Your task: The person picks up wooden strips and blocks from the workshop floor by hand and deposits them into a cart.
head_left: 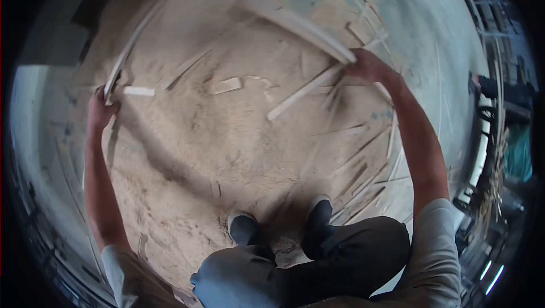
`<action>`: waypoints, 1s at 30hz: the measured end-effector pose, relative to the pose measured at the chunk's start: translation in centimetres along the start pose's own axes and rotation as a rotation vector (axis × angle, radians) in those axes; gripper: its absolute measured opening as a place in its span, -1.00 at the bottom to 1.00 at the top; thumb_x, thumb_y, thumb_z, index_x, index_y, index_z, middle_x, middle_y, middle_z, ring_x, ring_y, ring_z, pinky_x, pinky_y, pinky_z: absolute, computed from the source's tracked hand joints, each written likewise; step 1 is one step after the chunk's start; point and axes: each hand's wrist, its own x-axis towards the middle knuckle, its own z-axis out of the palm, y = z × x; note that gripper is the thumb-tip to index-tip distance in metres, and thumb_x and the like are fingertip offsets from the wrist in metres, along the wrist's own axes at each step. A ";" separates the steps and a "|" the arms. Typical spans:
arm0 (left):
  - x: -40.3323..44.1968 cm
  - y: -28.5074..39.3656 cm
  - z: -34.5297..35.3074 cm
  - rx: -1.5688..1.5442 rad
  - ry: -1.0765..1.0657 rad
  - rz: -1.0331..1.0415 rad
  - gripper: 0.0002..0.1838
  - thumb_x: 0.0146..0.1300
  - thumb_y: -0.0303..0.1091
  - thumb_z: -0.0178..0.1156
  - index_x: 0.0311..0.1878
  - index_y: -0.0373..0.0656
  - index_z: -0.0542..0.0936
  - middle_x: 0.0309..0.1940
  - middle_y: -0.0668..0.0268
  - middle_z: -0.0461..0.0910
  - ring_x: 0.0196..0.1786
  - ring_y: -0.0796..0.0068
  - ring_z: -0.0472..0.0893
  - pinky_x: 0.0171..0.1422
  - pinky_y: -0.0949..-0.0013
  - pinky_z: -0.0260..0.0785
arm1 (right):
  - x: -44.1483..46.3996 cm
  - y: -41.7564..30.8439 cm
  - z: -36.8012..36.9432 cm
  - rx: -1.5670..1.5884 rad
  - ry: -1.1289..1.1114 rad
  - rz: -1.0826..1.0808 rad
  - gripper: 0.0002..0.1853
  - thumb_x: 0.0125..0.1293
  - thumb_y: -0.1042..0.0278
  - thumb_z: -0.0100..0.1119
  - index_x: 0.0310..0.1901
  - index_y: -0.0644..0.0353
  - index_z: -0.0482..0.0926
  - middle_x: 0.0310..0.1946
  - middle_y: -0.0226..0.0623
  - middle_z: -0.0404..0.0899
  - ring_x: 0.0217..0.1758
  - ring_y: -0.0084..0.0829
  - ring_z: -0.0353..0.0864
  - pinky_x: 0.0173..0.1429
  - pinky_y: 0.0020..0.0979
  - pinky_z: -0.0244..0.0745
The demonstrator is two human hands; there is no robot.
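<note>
At the left, my left hand (103, 106) is closed around the lower end of a long thin wood strip (131, 41), which slants up and to the right. Over on the right, my right hand (363, 65) grips the end of another long pale strip (304, 27) that reaches up and left, its far end blurred. A shorter pale strip (301, 93) slants down and left from beside my right hand; whether my fingers hold it too is unclear. Between the hands, a small wood block (227, 85) and a short white piece (139, 91) lie on the dusty ground.
Sawdust (187, 121) covers the floor around my shoes (244, 227). Several loose wood strips (363, 177) lie at the right, near my knee. Another person's arm (499, 88) shows at the far right, beside racks and a green bag (518, 152).
</note>
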 end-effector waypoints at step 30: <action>-1.3 19.2 2.8 0.084 -0.064 -0.243 -0.65 0.26 -0.23 0.33 0.00 -0.25 0.55 -0.41 0.36 0.57 -0.46 0.59 0.50 -0.39 0.40 0.36 | -7.8 -2.4 7.8 -0.613 0.118 -0.374 -0.47 0.01 0.23 0.37 0.09 0.08 0.57 0.05 -0.22 0.58 0.12 -0.12 0.53 0.23 -0.19 0.48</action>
